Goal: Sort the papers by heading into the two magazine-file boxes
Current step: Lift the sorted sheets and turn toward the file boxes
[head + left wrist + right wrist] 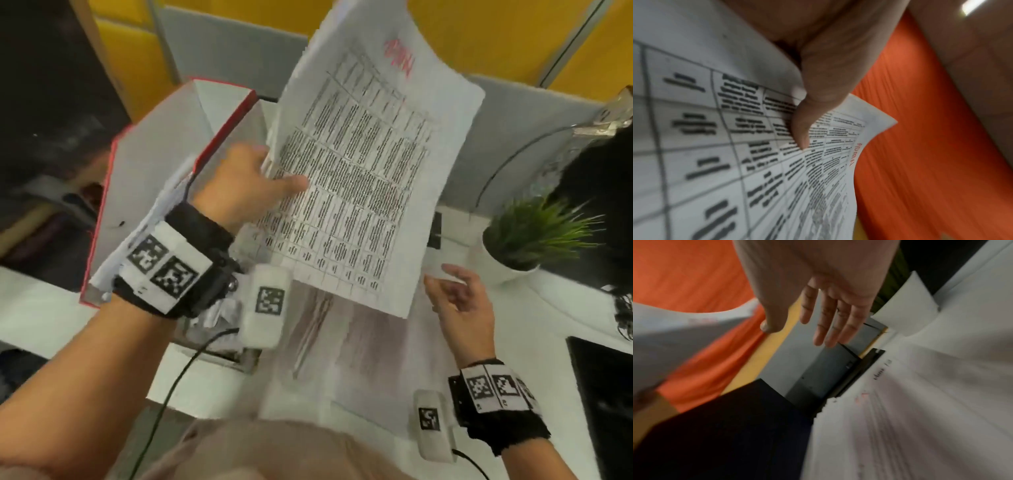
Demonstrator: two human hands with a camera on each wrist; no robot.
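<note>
Head view: your left hand [246,185] pinches a sheet [363,164] aloft by its left edge, beside the red box [144,192] at the desk's left edge — filing is under way. Left wrist: thumb [818,97] pressed on print. Right wrist: your right hand [830,308], fingers spread, hovers over the pile [910,418] — next, lower the sheet in.
</note>
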